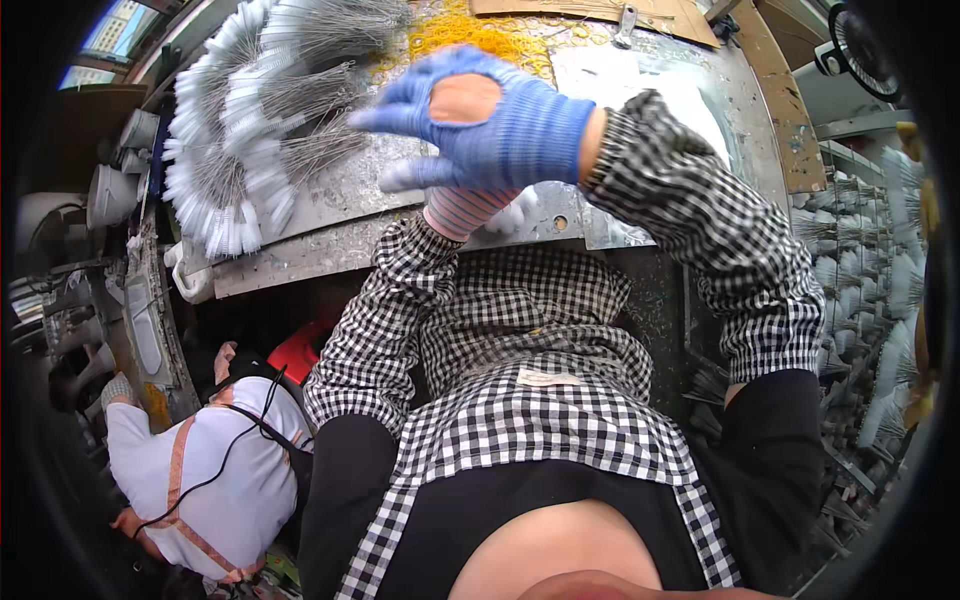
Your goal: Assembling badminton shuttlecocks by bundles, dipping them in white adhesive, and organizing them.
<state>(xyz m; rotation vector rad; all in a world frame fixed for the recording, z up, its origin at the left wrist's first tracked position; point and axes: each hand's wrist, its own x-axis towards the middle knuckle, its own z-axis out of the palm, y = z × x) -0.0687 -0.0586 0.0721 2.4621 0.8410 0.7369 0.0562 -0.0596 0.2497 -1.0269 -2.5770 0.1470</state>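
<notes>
My right hand [490,125], in a blue knit glove with a round hole at its back, reaches across above the table from the right. Its fingers stretch leftward, with the thumb apart from them, slightly blurred. Beneath it shows only the striped pink-and-grey glove of my left hand [468,212]; the right hand covers its fingers. White bristles [513,213] peek out beside that left glove, and whether it grips them is hidden. To the left lie fanned piles of white bristle brushes [240,130] with thin wire stems, nearest the right fingertips.
Yellow rings [480,38] are heaped at the back of the metal table [330,205]. Cardboard [600,8] lies farther back. Racks of brushes [850,260] stand at right, below a fan [862,52]. A co-worker in white [215,470] sits at lower left.
</notes>
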